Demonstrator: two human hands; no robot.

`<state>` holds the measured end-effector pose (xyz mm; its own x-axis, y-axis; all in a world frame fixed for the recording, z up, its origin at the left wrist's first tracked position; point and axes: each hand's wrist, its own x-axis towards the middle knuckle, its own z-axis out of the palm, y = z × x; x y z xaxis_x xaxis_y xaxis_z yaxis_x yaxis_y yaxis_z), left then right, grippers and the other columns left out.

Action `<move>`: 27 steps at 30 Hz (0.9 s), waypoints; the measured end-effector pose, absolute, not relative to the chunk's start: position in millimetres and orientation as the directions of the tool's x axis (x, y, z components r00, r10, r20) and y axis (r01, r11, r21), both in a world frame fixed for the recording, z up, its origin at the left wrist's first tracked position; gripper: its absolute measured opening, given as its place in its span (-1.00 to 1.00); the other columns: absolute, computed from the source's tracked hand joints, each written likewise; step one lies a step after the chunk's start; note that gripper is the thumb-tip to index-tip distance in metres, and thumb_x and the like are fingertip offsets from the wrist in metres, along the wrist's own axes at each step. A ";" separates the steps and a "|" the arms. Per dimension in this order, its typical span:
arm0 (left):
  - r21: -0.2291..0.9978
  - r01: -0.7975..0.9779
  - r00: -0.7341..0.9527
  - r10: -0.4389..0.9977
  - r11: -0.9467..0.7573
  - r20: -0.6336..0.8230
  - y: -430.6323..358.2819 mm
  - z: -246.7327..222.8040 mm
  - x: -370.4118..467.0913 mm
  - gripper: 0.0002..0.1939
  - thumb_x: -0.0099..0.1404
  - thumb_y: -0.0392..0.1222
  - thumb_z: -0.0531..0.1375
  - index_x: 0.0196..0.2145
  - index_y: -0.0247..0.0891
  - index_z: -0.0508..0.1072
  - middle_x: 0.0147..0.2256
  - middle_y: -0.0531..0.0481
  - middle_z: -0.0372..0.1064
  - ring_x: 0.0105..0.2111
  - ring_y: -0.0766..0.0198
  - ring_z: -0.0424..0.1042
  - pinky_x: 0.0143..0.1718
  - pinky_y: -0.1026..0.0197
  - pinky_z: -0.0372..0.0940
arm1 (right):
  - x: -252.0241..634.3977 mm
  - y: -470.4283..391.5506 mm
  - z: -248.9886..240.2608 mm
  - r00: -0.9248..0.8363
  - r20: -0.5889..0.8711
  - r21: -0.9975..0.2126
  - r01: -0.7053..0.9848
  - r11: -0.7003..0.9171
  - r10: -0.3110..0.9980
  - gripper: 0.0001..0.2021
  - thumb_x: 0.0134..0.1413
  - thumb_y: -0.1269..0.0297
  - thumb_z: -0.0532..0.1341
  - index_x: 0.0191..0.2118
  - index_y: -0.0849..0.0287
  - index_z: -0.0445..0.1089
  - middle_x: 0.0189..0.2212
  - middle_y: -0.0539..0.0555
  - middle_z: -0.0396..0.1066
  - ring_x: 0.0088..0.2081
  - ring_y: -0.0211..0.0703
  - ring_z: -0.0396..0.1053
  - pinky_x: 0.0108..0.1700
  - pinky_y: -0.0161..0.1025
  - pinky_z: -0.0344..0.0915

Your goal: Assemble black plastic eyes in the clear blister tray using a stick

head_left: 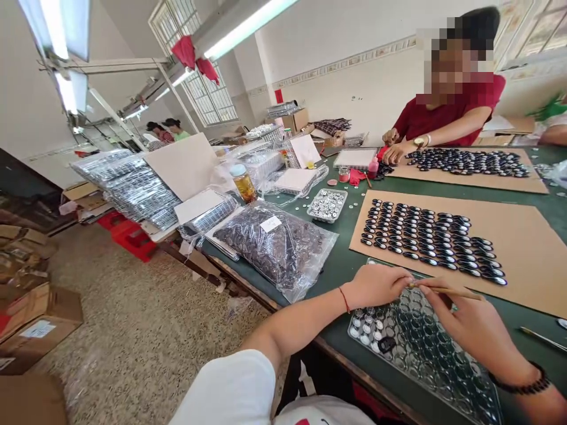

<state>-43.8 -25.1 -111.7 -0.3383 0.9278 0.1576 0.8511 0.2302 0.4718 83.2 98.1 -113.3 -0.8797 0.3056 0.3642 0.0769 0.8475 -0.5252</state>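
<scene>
My left hand [381, 284] pinches a tiny piece, too small to make out, at the upper part of a clear plastic tray [425, 348] with round cells. My right hand [469, 319] is closed on a thin wooden-handled brush or stick [458, 291], its tip meeting the left fingertips. White round pieces [367, 326] fill some cells at the tray's left end, and a black piece [387, 345] lies beside them. Beyond the hands, rows of black oval pieces with white centres [416, 233] lie on a cardboard sheet [527, 248].
A clear bag of dark pieces [274, 242] lies left of the hands. Behind it stand a box of white pieces [326, 205] and a jar [243, 184]. Another brush [543, 339] is at right. Across the table sits a person in red [456, 124].
</scene>
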 end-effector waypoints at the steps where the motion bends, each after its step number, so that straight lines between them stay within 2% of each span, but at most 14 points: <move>1: 0.450 0.862 -0.337 0.928 0.235 0.161 -24.8 -111.9 -44.4 -0.65 0.31 -0.04 -0.15 -0.20 -0.17 0.36 -0.34 0.04 0.43 -0.33 0.28 0.38 -0.47 0.33 0.11 | 82.6 98.0 -113.1 -0.873 0.379 -0.523 0.072 0.849 0.307 -0.92 0.04 0.11 -0.01 -0.29 -0.25 0.16 -0.35 0.03 0.40 -0.40 -0.02 0.39 -0.45 -0.12 0.25; 5: 0.389 0.892 -0.323 0.926 0.230 0.194 -24.3 -112.4 -45.4 -0.64 0.32 -0.02 -0.18 -0.24 -0.18 0.34 -0.37 0.05 0.42 -0.37 0.28 0.38 -0.53 0.31 0.07 | 81.8 100.4 -114.8 -0.847 0.422 -0.496 0.082 0.865 0.323 -0.93 0.04 0.10 -0.01 -0.31 -0.24 0.14 -0.37 0.04 0.41 -0.33 0.04 0.39 -0.45 -0.09 0.24; 9: 0.355 0.908 -0.311 0.927 0.224 0.209 -25.0 -113.2 -43.3 -0.65 0.32 -0.02 -0.18 -0.26 -0.20 0.31 -0.40 0.03 0.41 -0.40 0.27 0.38 -0.54 0.30 0.04 | 82.8 102.2 -117.7 -0.836 0.413 -0.475 0.142 0.868 0.363 -0.93 0.03 0.07 -0.01 -0.31 -0.23 0.14 -0.44 0.08 0.40 -0.37 0.09 0.38 -0.53 -0.09 0.18; 12: 0.376 0.898 -0.326 0.920 0.230 0.216 -24.7 -113.6 -43.0 -0.66 0.31 -0.02 -0.17 -0.29 -0.22 0.30 -0.42 0.02 0.38 -0.43 0.28 0.35 -0.56 0.30 0.00 | 83.1 101.2 -117.2 -0.824 0.419 -0.478 0.157 0.864 0.381 -0.89 0.04 0.04 -0.03 -0.32 -0.19 0.16 -0.46 0.10 0.41 -0.40 0.08 0.38 -0.52 -0.11 0.18; 16: 0.563 0.806 -0.326 0.931 0.185 0.161 -22.6 -113.4 -44.8 -0.69 0.30 -0.04 -0.14 -0.33 -0.24 0.30 -0.44 0.04 0.35 -0.45 0.33 0.30 -0.53 0.33 0.02 | 83.2 101.4 -114.0 -0.798 0.391 -0.558 0.191 0.808 0.459 -0.76 0.03 -0.04 -0.05 -0.35 -0.08 0.23 -0.46 0.09 0.42 -0.38 0.06 0.39 -0.46 -0.14 0.22; 20: 0.755 0.639 -0.325 0.942 0.148 0.090 -20.2 -114.6 -47.0 -0.70 0.27 -0.04 -0.09 -0.40 -0.27 0.30 -0.51 0.08 0.27 -0.49 0.39 0.24 -0.49 0.36 0.04 | 83.8 105.9 -111.7 -0.789 0.296 -0.630 0.263 0.731 0.539 -0.60 0.00 -0.13 -0.07 -0.34 0.06 0.29 -0.52 0.06 0.42 -0.46 0.04 0.38 -0.51 -0.19 0.20; 27: 0.883 0.435 -0.372 0.928 0.179 -0.005 -15.8 -124.0 -49.4 -0.73 0.19 -0.05 0.01 -0.50 -0.30 0.31 -0.59 0.12 0.18 -0.57 0.45 0.14 -0.54 0.37 0.00 | 84.0 110.7 -117.2 -0.817 0.186 -0.729 0.258 0.634 0.546 -0.53 0.01 -0.17 -0.10 -0.32 0.11 0.31 -0.59 0.01 0.34 -0.58 -0.12 0.28 -0.52 -0.22 0.18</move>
